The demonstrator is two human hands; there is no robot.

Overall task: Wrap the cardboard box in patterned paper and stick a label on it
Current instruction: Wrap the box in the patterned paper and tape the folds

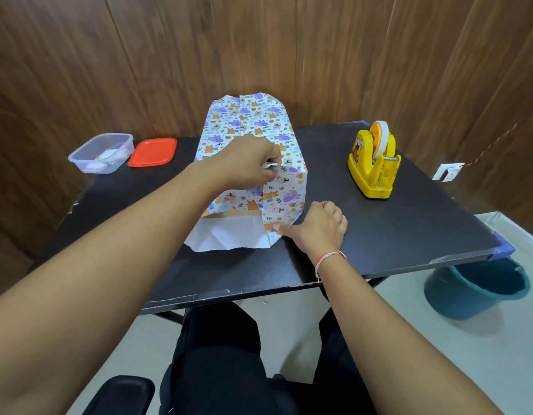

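Note:
The patterned paper [247, 121], white with purple and orange animal prints, is wrapped over the cardboard box in the middle of the black table [409, 223]. Only a brown sliver of the box [226, 215] shows at the near open end, above a flap of the paper's white underside [229, 238]. My left hand [244, 163] rests on top of the wrapped box and pinches the edge of the overlapping paper flap. My right hand [316, 226] sits at the near right corner, thumb pressing the paper's edge down, fingers curled.
A yellow tape dispenser [374, 163] stands on the right of the table. At the far left sit a clear plastic tub [100, 152] holding small items and its red lid [152, 151]. A teal bucket [477, 286] is on the floor at right.

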